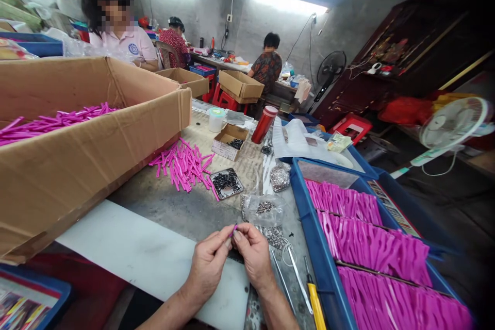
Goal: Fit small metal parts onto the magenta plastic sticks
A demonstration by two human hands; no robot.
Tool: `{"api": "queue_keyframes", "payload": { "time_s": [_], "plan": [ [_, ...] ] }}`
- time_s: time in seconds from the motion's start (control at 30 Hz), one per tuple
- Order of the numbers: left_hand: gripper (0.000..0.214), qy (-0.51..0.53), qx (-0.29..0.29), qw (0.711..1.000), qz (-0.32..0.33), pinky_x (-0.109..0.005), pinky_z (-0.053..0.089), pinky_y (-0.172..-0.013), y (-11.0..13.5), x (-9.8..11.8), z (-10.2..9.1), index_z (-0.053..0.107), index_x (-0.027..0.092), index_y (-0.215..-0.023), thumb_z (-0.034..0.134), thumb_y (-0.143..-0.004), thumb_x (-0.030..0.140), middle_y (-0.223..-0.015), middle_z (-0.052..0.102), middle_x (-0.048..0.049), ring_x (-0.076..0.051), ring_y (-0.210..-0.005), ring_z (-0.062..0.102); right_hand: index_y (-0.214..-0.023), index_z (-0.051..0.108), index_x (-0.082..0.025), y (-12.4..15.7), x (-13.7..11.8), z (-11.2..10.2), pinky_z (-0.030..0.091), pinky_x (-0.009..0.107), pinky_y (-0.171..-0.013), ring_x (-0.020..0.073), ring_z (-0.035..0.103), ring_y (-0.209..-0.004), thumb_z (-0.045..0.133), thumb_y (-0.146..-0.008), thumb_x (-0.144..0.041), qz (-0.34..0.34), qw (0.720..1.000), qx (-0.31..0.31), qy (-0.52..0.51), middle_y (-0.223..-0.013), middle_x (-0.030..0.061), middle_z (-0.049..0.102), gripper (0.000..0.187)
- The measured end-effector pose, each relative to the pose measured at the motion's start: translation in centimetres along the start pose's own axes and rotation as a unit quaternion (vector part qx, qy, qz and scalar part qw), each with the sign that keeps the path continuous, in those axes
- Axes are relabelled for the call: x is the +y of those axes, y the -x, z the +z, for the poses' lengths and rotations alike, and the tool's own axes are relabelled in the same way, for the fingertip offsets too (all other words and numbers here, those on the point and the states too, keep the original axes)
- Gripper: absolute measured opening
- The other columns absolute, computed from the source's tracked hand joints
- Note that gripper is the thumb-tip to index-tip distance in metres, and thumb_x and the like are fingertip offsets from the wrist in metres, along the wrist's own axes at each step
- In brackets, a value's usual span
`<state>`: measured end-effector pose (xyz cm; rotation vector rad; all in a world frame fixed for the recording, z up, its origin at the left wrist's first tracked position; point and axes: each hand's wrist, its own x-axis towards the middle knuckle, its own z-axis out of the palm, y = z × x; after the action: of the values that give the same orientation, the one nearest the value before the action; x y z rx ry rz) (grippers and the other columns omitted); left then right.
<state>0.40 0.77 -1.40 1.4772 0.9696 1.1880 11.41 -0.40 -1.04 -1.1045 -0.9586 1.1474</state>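
Note:
My left hand and my right hand meet at the fingertips above the white board. Pinched between them is a small purple piece, mostly hidden by the fingers. It matches the colour of the loose magenta sticks heaped further back. A square dish of small black parts lies beyond my hands. Close behind my right hand is a clear plastic bag of small metallic parts, with more of them loose around it.
A large cardboard box holding magenta sticks stands at left. On the right, a blue tray holds rows of magenta strips. A yellow-handled screwdriver, white tool, small carton and red bottle surround the workspace. Several people sit further back.

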Motion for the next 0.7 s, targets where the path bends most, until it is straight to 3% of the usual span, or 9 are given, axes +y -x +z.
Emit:
{"api": "queue_keyframes", "payload": {
  "time_s": [0.7],
  "plan": [
    [0.028,-0.035,-0.02,0.998,0.053,-0.024,0.051,-0.066,0.0,0.32,-0.97,0.062,0.019,-0.099,0.049,-0.075,0.015,-0.085,0.066,-0.0057,-0.015,-0.074,0.06,-0.071,0.056,-0.018,0.17,-0.91,-0.25,0.041,0.023,-0.054,0.0121,0.05,-0.056,0.053,-0.072,-0.027,-0.051,0.993,-0.001,0.11,-0.06,-0.0014,0.055,0.01]
  ]
}}
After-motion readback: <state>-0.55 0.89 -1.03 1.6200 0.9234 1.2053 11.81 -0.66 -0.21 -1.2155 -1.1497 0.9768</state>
